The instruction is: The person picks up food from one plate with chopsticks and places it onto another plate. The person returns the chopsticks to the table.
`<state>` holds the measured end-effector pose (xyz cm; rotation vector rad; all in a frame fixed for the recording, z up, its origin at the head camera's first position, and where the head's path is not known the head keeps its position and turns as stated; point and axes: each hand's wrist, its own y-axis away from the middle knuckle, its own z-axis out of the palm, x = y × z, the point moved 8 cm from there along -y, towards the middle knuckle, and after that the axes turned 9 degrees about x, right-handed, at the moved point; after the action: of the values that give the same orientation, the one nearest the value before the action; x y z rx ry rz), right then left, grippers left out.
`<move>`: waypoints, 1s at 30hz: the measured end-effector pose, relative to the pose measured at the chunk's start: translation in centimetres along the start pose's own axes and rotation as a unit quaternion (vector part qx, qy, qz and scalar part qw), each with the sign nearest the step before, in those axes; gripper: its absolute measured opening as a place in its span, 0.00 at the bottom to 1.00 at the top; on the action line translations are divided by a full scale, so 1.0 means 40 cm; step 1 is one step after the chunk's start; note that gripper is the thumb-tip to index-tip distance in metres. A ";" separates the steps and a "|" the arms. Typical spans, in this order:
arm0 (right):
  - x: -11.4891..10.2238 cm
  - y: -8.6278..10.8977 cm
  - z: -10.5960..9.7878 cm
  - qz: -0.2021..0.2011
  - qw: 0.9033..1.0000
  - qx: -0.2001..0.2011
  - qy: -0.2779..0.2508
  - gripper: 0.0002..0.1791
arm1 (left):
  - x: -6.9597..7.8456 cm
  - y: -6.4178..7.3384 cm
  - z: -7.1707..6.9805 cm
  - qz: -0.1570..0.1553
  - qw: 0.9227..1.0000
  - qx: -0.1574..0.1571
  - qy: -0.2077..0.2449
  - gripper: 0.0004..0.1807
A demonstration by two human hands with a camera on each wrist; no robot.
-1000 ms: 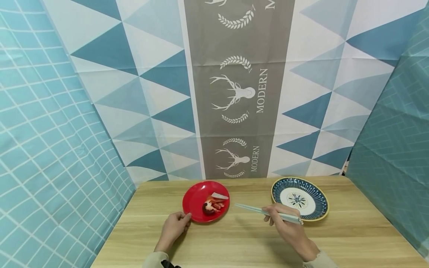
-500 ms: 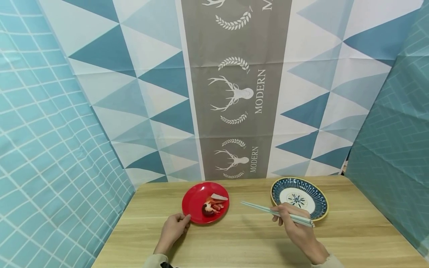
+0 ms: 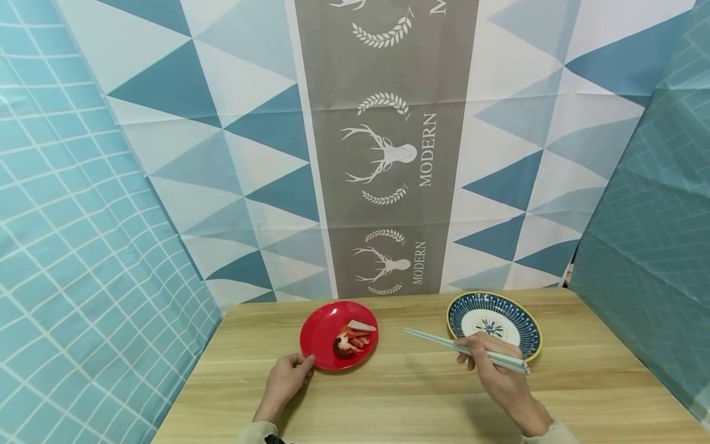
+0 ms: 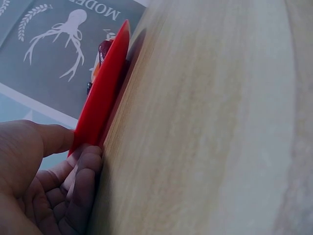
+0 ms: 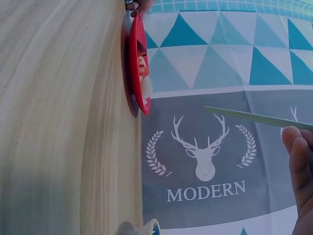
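My left hand [image 3: 289, 377] pinches the near-left rim of a red plate [image 3: 318, 333], thumb on top and fingers beneath, as the left wrist view shows. On the plate's right half lies a small heap of food [image 3: 352, 341]: a dark round piece, orange-red strips and a white slab. My right hand [image 3: 499, 373] grips a pair of pale green chopsticks [image 3: 432, 337], held above the table with their tips pointing left toward the plate. Nothing shows between the tips. Behind that hand sits a blue-and-white patterned dish [image 3: 524, 320] with a yellow rim, its near part hidden by the hand.
Both dishes stand on a light wooden table [image 3: 366, 401] near its back edge. A patterned cloth [image 3: 388, 185] with deer prints hangs behind. Blue checked cloth [image 3: 100, 246] borders the left side, teal cloth [image 3: 649, 246] the right.
My right hand has drawn a little to the right with the chopsticks, their tips moving away from the red plate. The left hand keeps its hold on the rim, and the food looks unchanged.
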<state>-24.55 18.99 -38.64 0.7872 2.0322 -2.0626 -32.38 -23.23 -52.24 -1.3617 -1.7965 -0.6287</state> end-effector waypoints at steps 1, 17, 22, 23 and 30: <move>-0.001 0.000 -0.001 0.003 1.000 0.000 0.003 0.21 | 0.000 0.000 0.000 0.000 1.000 0.000 0.001 0.18; -0.014 -0.012 -0.058 -0.004 1.000 0.012 0.023 0.21 | -0.002 -0.002 0.002 -0.005 1.000 -0.001 0.007 0.18; -0.020 -0.019 -0.071 0.002 0.999 0.003 0.042 0.21 | -0.002 -0.003 0.001 -0.004 1.000 0.001 0.011 0.18; -0.020 -0.019 -0.073 0.007 0.999 0.002 0.049 0.21 | -0.002 -0.003 0.001 -0.003 1.000 0.001 0.011 0.18; -0.015 -0.015 -0.085 0.027 0.996 -0.007 0.086 0.19 | -0.002 0.001 0.001 -0.004 1.000 -0.002 0.008 0.18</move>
<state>-23.39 22.16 -37.67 1.0370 2.0834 -2.0123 -32.36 -23.24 -52.35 -1.3498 -1.7887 -0.6461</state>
